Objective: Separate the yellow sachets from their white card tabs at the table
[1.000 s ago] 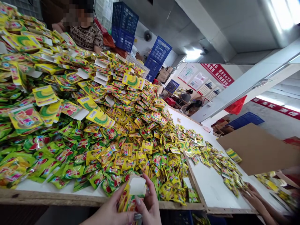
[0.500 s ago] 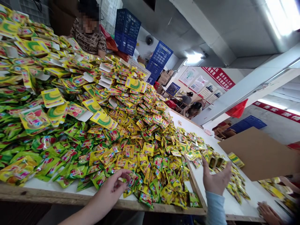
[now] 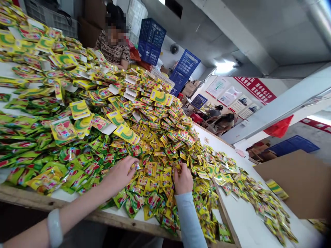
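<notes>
Stacked blue plastic crates [image 3: 152, 41] are standing against the far wall, and the room is reading outward from them. White crates [image 3: 136, 19] are rising just left of the stack, with cardboard boxes [image 3: 90, 20] farther left. A round wall fan [image 3: 174, 49] is hanging just right of it, beside a second blue crate stack [image 3: 185, 67]. Farther right, a ceiling lamp [image 3: 224, 67] is shining above wall posters [image 3: 230, 95] and a red banner [image 3: 254, 89]. A pale diagonal beam [image 3: 284, 103] is crossing the view well right of the stack, in front of a second red banner [image 3: 317, 125].
</notes>
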`<state>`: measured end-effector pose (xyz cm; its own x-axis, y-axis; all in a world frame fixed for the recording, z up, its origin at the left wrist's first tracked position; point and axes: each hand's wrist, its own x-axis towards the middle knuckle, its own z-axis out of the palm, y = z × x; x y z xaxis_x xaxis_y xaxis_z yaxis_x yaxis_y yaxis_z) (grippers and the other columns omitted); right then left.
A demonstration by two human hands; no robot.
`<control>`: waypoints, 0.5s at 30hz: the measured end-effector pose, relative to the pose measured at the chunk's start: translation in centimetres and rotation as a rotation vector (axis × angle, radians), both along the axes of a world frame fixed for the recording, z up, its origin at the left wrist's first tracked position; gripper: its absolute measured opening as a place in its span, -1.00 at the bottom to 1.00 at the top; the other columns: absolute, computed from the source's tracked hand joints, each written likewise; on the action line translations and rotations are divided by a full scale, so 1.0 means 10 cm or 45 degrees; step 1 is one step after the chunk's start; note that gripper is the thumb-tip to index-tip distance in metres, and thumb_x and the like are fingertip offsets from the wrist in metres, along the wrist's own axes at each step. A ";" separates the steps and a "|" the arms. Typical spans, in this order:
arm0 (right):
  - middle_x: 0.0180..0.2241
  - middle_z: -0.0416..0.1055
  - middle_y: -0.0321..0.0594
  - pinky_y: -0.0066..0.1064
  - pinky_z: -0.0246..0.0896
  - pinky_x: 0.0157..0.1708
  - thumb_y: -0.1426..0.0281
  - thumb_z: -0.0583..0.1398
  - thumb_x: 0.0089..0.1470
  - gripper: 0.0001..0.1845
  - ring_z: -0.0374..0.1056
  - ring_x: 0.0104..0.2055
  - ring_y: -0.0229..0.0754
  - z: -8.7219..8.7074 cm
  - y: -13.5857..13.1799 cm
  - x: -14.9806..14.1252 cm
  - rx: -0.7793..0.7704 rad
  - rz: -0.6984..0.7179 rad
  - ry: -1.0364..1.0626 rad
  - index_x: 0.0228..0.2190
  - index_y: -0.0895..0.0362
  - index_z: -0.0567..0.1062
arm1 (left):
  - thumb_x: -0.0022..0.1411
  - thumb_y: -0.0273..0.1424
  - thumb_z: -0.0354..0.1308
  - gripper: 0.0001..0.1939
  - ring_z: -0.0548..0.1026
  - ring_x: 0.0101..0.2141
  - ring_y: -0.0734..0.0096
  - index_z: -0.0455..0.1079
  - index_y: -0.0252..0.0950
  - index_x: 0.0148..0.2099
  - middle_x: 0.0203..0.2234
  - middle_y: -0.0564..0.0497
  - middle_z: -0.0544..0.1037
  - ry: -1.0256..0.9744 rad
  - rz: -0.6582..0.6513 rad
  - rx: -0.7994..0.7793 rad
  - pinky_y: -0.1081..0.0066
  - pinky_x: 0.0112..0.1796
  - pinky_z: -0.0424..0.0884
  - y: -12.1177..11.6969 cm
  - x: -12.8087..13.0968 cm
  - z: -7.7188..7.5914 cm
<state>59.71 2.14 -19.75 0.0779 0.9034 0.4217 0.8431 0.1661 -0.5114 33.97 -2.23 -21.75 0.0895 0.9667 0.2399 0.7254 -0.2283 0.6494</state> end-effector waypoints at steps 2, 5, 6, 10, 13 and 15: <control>-0.43 0.40 -0.13 -0.25 0.22 -0.37 0.09 0.09 0.02 -0.65 0.33 -0.39 -0.05 0.06 -0.09 0.01 -0.074 0.057 0.146 -0.33 0.12 0.31 | 0.27 -0.42 -0.21 -0.68 0.46 -0.18 0.23 0.27 -0.31 -0.02 -0.14 -0.12 0.44 0.067 0.006 0.042 0.29 -0.15 0.36 0.12 0.03 0.04; -0.56 0.37 -0.31 -0.42 0.21 -0.61 0.07 0.06 0.06 -0.65 0.28 -0.61 -0.22 0.10 -0.30 -0.01 -0.234 0.162 0.395 -0.28 0.10 0.26 | 0.26 -0.43 -0.20 -0.67 0.39 -0.11 0.12 0.24 -0.37 0.01 -0.11 -0.19 0.39 0.128 0.070 0.124 0.21 -0.10 0.30 0.26 0.06 0.10; -0.63 0.33 -0.38 -0.45 0.16 -0.69 0.06 0.04 0.08 -0.64 0.24 -0.68 -0.24 0.09 -0.37 -0.02 -0.294 0.191 0.476 -0.26 0.09 0.24 | 0.26 -0.42 -0.18 -0.65 0.34 -0.06 0.04 0.21 -0.40 0.04 -0.08 -0.24 0.35 0.152 0.108 0.151 0.16 -0.07 0.26 0.30 0.04 0.10; -0.74 0.18 -0.52 -0.54 0.02 -0.83 0.04 0.09 0.04 -0.61 0.18 -0.77 -0.29 0.00 -0.66 -0.11 -0.483 0.278 0.750 -0.28 0.08 0.19 | 0.20 -0.34 -0.04 -0.60 0.28 -0.06 -0.16 0.22 -0.47 0.03 -0.14 -0.32 0.34 0.216 0.197 0.168 0.01 -0.10 0.22 0.46 -0.13 0.07; -0.73 0.17 -0.51 -0.58 -0.01 -0.82 0.09 0.20 -0.04 -0.64 0.15 -0.77 -0.36 -0.04 -0.79 -0.23 -0.519 0.325 0.882 -0.40 0.10 0.26 | 0.17 -0.29 0.02 -0.73 0.32 -0.13 -0.09 0.35 -0.36 -0.17 -0.26 -0.21 0.41 0.183 0.157 0.159 0.02 -0.11 0.23 0.48 -0.19 0.05; -0.56 0.36 -0.35 -0.55 0.17 -0.69 0.15 0.26 -0.08 -0.67 0.32 -0.58 -0.31 -0.04 -0.84 -0.33 -0.494 0.354 0.933 -0.43 0.13 0.34 | 0.18 -0.25 0.00 -0.75 0.35 -0.12 0.01 0.36 -0.31 -0.22 -0.25 -0.15 0.44 0.073 0.100 0.169 0.11 -0.08 0.23 0.40 -0.13 0.06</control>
